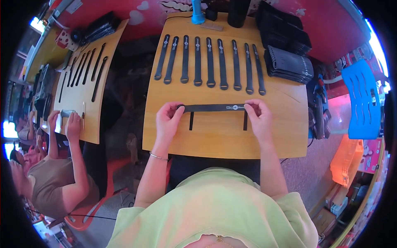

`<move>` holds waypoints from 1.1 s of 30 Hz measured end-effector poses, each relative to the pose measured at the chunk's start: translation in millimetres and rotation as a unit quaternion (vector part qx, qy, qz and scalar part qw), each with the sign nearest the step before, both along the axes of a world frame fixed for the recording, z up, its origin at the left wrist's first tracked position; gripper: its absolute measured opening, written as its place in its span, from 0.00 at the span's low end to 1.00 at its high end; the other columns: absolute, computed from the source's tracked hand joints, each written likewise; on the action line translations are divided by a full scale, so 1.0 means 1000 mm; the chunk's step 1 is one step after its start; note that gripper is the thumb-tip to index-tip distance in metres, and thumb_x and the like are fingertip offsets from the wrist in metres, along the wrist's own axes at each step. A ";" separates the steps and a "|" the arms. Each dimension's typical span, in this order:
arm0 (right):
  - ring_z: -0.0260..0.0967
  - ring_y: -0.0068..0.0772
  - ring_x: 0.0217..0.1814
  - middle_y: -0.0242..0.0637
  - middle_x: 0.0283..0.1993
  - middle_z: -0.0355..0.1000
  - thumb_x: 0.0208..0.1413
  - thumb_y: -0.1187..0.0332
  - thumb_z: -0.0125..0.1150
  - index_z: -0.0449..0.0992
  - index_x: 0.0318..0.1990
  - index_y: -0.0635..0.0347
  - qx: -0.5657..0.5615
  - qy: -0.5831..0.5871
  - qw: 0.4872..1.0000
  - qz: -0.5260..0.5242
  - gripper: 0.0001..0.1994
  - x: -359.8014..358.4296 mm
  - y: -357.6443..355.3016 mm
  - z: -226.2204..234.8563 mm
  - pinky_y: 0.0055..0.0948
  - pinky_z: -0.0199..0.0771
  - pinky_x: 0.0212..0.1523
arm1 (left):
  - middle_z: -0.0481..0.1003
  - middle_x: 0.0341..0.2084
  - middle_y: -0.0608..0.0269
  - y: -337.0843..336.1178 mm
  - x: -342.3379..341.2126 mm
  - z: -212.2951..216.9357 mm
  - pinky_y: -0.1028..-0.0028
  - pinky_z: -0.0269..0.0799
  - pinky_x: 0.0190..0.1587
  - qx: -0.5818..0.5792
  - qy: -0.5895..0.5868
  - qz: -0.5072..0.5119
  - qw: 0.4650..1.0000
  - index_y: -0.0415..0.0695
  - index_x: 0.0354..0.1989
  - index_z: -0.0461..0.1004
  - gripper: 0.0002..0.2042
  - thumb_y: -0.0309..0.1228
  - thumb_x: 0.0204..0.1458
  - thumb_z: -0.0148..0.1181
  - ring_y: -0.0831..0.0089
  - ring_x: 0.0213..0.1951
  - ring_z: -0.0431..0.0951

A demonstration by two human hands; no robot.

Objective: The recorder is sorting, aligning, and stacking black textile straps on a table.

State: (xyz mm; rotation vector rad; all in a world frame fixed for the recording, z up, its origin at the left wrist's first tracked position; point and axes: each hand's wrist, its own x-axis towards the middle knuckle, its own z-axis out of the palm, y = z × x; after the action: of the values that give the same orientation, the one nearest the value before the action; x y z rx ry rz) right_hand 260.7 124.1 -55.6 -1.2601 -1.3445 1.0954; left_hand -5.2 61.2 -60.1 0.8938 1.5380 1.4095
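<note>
Head view — wooden table (215,140); red floor (331,29)

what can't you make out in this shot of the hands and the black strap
Head view only:
- Ends of the black strap: covered by the fingers of the left hand and right hand.
- Pale mark on the strap near its right end: too small to make out.
- Stack of straps at the board's right edge: count blurred together.
- Blue object at the top: cut off by the picture's edge.
</note>
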 end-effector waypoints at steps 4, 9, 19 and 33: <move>0.58 0.10 0.25 0.23 0.27 0.71 0.53 0.75 0.62 0.76 0.37 0.63 0.009 -0.006 1.000 0.008 0.05 0.009 0.003 0.003 0.13 0.59 0.26 | 0.73 0.25 0.73 0.008 0.005 -0.002 0.86 0.59 0.25 0.028 0.046 -0.005 0.999 0.37 0.36 0.75 0.06 0.22 0.51 0.61 0.89 0.22 0.63; 0.59 0.11 0.25 0.24 0.26 0.71 0.54 0.74 0.61 0.76 0.37 0.63 -0.002 -0.077 0.997 0.001 0.04 0.020 0.005 -0.007 0.14 0.60 0.27 | 0.74 0.22 0.68 0.022 0.009 0.011 0.82 0.60 0.23 0.015 0.199 -0.032 0.979 0.37 0.35 0.75 0.06 0.22 0.49 0.61 0.86 0.19 0.62; 0.62 0.15 0.25 0.27 0.25 0.70 0.53 0.72 0.63 0.75 0.34 0.62 -0.024 -0.109 0.994 0.002 0.04 0.013 0.008 -0.008 0.18 0.64 0.28 | 0.74 0.21 0.68 0.026 0.003 -0.015 0.83 0.63 0.25 0.019 0.141 -0.028 0.989 0.36 0.33 0.75 0.05 0.23 0.48 0.62 0.86 0.21 0.66; 0.62 0.17 0.22 0.28 0.23 0.70 0.52 0.72 0.63 0.74 0.32 0.61 -0.012 -0.168 0.986 -0.008 0.04 0.015 0.011 -0.014 0.20 0.64 0.26 | 0.72 0.16 0.65 0.025 0.010 -0.008 0.80 0.63 0.23 -0.012 0.231 -0.031 0.972 0.37 0.30 0.76 0.05 0.25 0.47 0.63 0.81 0.18 0.67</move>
State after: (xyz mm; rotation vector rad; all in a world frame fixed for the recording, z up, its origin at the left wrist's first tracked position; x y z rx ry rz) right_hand 276.0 134.8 -69.8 -1.5188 -1.5696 0.9166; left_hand 4.3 85.8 -68.2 1.3087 1.8416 1.1857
